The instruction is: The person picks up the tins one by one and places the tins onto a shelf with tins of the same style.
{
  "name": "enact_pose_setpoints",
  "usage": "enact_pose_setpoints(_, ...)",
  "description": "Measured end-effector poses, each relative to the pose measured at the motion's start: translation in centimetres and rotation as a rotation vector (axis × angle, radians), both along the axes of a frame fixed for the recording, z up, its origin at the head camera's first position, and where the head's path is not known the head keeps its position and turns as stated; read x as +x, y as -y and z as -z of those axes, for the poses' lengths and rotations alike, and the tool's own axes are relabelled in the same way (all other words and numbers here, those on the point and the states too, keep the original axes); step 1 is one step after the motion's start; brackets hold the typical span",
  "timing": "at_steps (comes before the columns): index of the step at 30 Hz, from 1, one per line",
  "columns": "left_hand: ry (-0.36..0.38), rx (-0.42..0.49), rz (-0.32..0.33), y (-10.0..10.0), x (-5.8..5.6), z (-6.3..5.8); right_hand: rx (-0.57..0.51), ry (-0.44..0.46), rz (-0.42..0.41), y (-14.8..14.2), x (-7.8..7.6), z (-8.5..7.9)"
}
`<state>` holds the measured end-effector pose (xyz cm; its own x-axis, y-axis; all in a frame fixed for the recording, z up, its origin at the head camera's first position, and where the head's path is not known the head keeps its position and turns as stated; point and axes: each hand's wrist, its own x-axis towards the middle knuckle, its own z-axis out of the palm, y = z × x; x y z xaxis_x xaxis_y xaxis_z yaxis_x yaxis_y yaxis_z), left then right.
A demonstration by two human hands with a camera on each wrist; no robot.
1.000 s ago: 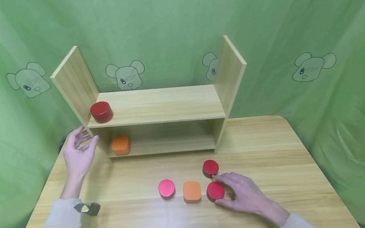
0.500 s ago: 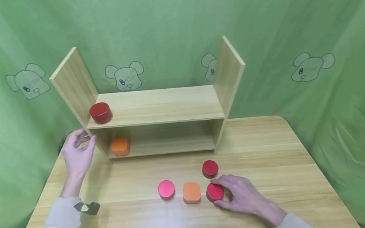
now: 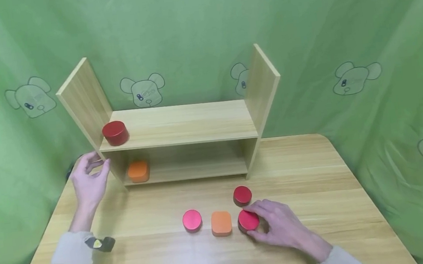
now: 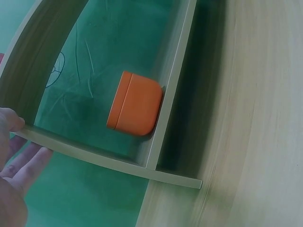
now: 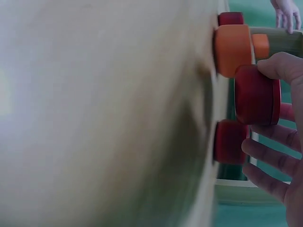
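Observation:
My left hand [image 3: 90, 181] is at the left side panel of a two-tier wooden shelf [image 3: 179, 124]. In the left wrist view its thumb and fingers lie on either side of the panel's edge, pinching it. My right hand [image 3: 283, 223] pinches a round red tin [image 3: 248, 220] between thumb and forefinger at the front. Just behind that tin stands another round red tin [image 3: 242, 196]. To its left are an orange square-shaped tin [image 3: 221, 223] and a pinkish-red round tin [image 3: 192, 221]. In the right wrist view the held tin [image 5: 255, 94] shows from the side.
A larger dark red round tin [image 3: 115, 133] sits at the left of the upper shelf. Below it, an orange tin [image 3: 138, 171] stands on the lower shelf. The wooden table [image 3: 316, 172] carries the shelf, and a green curtain [image 3: 193, 30] hangs behind.
The right forefinger has drawn in slightly against the round red tin. Both hands otherwise hold their places, and the head view has shifted a little.

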<state>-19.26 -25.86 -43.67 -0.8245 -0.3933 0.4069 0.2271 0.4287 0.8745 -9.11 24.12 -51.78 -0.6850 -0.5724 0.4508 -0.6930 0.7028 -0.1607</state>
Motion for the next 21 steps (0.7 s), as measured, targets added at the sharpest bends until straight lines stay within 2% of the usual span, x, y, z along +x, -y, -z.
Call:
enact_pose_setpoints(12,0.010,-0.030,0.016,0.0,0.2,0.0,-0.035,-0.105,-0.042,1.1,-1.2,-3.3)
enact_pose_setpoints(21,-0.001,-0.046,0.012,0.0,0.2,-0.1,-0.093,-0.164,-0.038,3.7,-2.0,-5.4)
